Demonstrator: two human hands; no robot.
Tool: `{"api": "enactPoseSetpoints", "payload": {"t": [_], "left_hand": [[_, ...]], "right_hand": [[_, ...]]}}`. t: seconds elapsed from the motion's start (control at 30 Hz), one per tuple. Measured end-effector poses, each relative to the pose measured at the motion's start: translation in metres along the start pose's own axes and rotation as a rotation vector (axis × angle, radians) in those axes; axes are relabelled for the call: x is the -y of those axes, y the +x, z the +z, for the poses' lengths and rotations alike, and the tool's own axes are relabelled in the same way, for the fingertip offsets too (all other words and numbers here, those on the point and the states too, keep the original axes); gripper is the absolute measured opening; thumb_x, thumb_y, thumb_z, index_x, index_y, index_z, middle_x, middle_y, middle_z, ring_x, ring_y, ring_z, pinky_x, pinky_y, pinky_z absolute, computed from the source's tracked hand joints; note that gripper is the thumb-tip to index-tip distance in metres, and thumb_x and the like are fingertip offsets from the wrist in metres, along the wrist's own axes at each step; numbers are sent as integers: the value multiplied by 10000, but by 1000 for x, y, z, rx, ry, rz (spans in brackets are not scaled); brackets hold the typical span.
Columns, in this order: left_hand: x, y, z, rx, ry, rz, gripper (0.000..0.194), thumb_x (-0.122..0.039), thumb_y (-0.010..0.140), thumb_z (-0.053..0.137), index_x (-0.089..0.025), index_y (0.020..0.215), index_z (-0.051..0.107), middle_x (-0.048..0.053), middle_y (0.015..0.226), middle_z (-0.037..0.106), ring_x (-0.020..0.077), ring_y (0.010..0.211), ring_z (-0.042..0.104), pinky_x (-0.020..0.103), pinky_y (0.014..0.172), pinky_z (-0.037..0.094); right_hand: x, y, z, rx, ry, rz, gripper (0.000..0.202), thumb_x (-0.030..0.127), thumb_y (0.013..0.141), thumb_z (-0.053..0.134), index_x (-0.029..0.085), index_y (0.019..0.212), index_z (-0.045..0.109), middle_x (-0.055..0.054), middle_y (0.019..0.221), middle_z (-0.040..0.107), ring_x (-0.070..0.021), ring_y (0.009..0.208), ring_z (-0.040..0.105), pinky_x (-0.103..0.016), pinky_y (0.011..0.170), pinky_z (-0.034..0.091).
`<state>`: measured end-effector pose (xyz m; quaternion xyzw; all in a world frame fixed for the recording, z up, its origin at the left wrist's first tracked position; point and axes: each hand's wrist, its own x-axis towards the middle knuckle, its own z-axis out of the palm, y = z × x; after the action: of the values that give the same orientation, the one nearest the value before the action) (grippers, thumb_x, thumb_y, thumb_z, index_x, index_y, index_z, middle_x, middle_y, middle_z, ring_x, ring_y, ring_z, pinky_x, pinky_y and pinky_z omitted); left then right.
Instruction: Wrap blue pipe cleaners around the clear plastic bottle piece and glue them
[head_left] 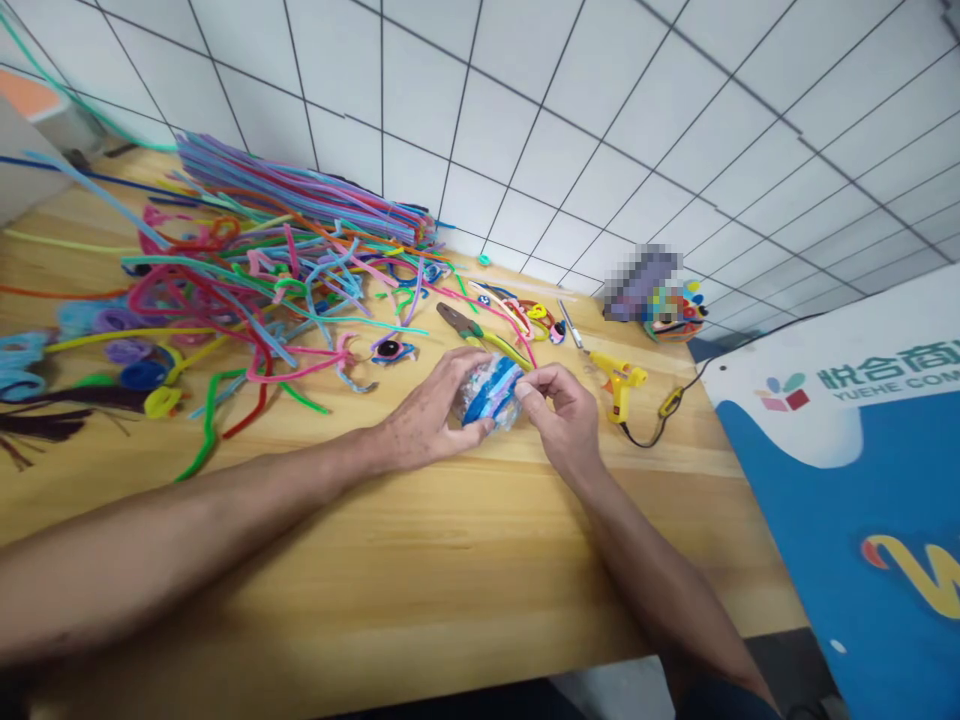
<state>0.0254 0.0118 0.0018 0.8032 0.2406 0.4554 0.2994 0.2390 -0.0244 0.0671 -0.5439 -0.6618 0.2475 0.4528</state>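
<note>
A clear, crinkled plastic bundle is banded with blue and lilac pipe cleaners. My left hand wraps it from the left, thumb along the lower edge and fingers over the top. At its right side, my right hand pinches the end of a pipe cleaner against the bundle; the fingertips hide most of that end. Pliers with green and yellow handles lie just behind the bundle. To the right of my right hand rests a yellow hot glue gun with a black cord.
Loose pipe cleaners cover the table's left side, with a thick bunch along the tiled wall. A craft eye piece, a pen-like tool and a colourful figure lie around. A blue and white board borders the right.
</note>
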Motion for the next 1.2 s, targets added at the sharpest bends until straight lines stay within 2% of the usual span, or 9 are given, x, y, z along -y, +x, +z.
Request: {"api": "enactPoseSetpoints", "payload": {"t": [0.2, 0.5, 0.77, 1.2], "left_hand": [[-4, 0, -2, 1, -32, -51, 697, -396, 973, 749, -269, 1586, 442, 167, 1576, 563, 377, 1513, 539, 622, 1267, 491], [-3, 1, -1, -13, -22, 1, 682, -355, 972, 749, -252, 1569, 433, 176, 1564, 563, 362, 1500, 564, 582, 1250, 518], [-1, 0, 2, -33, -65, -15, 685, -339, 937, 766, -253, 1551, 475, 172, 1557, 574, 373, 1502, 564, 584, 1262, 504], [-1, 0, 0, -8, 2, 18, 681, -354, 967, 743, -249, 1555, 416, 180, 1542, 556, 364, 1495, 556, 589, 1246, 520]], "right_hand": [[0, 0, 1, 2, -22, -17, 120, 326, 919, 686, 252, 824, 682, 5, 765, 702, -169, 699, 594, -323, 685, 498], [-1, -3, 3, -17, 0, -20, 119, 307, 921, 691, 257, 821, 651, 14, 762, 652, -172, 702, 568, -333, 687, 481], [-7, -1, 4, -52, 15, -96, 65, 281, 891, 702, 268, 860, 647, -32, 964, 682, -236, 989, 633, -405, 901, 491], [-14, -1, 3, -24, 79, -90, 40, 253, 890, 717, 271, 914, 691, -26, 1005, 714, -233, 1011, 666, -406, 903, 505]]}}
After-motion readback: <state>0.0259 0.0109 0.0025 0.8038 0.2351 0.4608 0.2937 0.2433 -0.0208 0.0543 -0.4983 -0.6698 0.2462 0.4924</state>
